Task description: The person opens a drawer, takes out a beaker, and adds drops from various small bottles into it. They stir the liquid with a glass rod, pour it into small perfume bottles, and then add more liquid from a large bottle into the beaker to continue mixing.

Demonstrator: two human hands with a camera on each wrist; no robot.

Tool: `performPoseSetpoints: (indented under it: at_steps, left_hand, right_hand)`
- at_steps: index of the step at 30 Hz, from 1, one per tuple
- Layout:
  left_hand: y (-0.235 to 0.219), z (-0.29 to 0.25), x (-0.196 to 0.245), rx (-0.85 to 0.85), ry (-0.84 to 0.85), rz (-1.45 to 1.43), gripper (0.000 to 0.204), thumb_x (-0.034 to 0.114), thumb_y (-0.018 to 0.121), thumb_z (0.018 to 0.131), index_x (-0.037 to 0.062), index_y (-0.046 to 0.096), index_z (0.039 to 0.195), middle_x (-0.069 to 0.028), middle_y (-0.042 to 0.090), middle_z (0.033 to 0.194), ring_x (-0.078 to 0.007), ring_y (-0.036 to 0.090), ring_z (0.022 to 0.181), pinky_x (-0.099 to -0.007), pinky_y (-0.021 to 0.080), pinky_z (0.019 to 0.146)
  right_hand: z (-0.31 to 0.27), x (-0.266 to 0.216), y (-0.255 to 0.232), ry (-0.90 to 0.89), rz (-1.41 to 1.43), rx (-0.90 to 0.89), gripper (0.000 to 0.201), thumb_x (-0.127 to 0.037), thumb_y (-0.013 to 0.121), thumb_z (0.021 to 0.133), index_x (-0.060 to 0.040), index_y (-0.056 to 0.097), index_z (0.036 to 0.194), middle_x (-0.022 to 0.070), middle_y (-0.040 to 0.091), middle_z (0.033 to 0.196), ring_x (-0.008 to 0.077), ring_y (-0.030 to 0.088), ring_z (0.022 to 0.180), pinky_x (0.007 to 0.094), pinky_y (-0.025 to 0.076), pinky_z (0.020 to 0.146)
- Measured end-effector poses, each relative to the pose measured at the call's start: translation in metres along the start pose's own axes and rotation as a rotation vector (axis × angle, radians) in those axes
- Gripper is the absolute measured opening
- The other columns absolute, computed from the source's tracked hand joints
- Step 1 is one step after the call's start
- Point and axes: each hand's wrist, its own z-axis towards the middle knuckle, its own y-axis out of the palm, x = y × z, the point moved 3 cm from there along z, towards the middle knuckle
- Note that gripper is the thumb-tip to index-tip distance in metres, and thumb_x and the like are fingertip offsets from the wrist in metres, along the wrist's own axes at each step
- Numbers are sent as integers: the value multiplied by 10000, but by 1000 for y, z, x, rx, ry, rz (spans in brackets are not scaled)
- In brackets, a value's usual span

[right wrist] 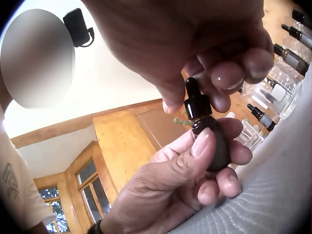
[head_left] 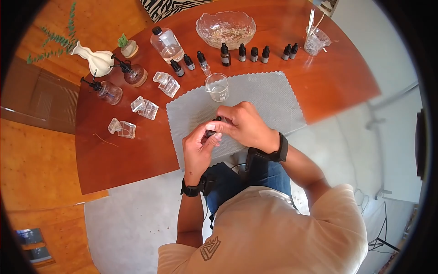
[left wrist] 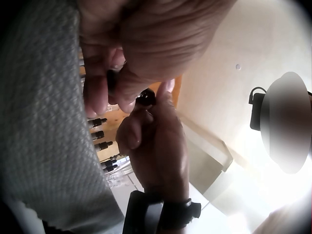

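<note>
Over the grey mat (head_left: 273, 102) both hands meet at a small dark dropper bottle (right wrist: 220, 153). My left hand (head_left: 198, 146) grips the bottle's body, its thumb along the near side and its fingers curled behind. The right hand (head_left: 250, 124) is at the top, thumb and fingers on either side of the black dropper cap (right wrist: 198, 106). In the right wrist view the bottle leans slightly, cap uppermost. The head view hides most of it behind the fingers. Just beyond the hands, a glass beaker (head_left: 217, 90) stands on the mat.
Several dropper bottles (head_left: 225, 57) line the table behind the mat. A large clear bottle (head_left: 167, 45) and a glass bowl (head_left: 226, 32) stand farther back. Square glass bottles (head_left: 148, 109) and spray bottles (head_left: 109, 92) are at left. A cup of sticks (head_left: 315, 43) is at right.
</note>
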Motion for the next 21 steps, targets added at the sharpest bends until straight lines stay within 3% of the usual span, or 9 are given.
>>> performPoseSetpoints:
  at_steps: [3, 6, 9, 12, 14, 16, 18, 21]
  left_hand:
    - [1, -2, 2, 39, -57, -33, 249, 47, 703, 967, -60, 682, 1190, -77, 719, 949, -114, 663, 792, -270, 559, 702]
    - [0, -1, -4, 33, -25, 8, 281, -1, 721, 933, -52, 685, 1207, -93, 718, 947, -116, 674, 746, -269, 570, 663]
    - [1, -1, -6, 31, 2, -1, 281, 7, 722, 937, -56, 684, 1208, -94, 712, 938, -118, 675, 749, -269, 567, 660]
    - [0, -1, -6, 34, 0, 0, 284, 34, 729, 943, -57, 683, 1208, -100, 714, 950, -124, 681, 752, -273, 570, 663]
    - [-1, 0, -6, 26, -36, 9, 288, 53, 733, 947, -54, 684, 1209, -99, 716, 953, -126, 683, 748, -276, 571, 662]
    - [-2, 0, -4, 22, -55, 44, 307, 96, 744, 952, -56, 682, 1211, -102, 717, 950, -126, 684, 740, -277, 574, 662]
    - [-1, -1, -3, 38, -65, 39, 331, 122, 760, 946, -57, 681, 1213, -104, 717, 946, -127, 684, 741, -279, 574, 662]
    - [-1, 2, -4, 47, -93, 30, 364, 147, 781, 933, -56, 679, 1217, -109, 719, 950, -132, 688, 748, -280, 575, 666]
  right_hand:
    - [1, -2, 5, -208, 424, 193, 253, -238, 775, 908, -17, 652, 919, 155, 619, 654, 374, 575, 578, 406, 437, 546]
    - [-2, 6, 9, -179, 328, 121, 233, -226, 774, 909, -25, 673, 971, 151, 619, 664, 348, 591, 577, 397, 448, 553]
    - [-4, 10, 9, -59, -21, 58, 218, -143, 784, 885, -20, 678, 1031, 156, 650, 735, 326, 631, 636, 387, 471, 587]
    - [-4, 7, 6, -11, 309, 104, 234, -180, 809, 869, -24, 670, 973, 149, 643, 712, 330, 636, 633, 402, 464, 576]
    - [-1, 11, 16, -160, 479, 150, 291, -240, 830, 854, -21, 666, 953, 142, 626, 690, 325, 609, 603, 400, 454, 561]
    - [-1, 15, 21, -197, 440, 172, 326, -267, 844, 843, -21, 673, 973, 137, 621, 692, 318, 597, 599, 389, 459, 565]
    - [-7, 17, 20, -121, 194, 166, 347, -262, 850, 834, -23, 693, 1032, 134, 628, 718, 308, 601, 621, 371, 477, 590]
    - [-8, 20, 16, 41, 93, 40, 339, -203, 851, 827, -22, 695, 1068, 130, 650, 768, 316, 624, 675, 356, 506, 640]
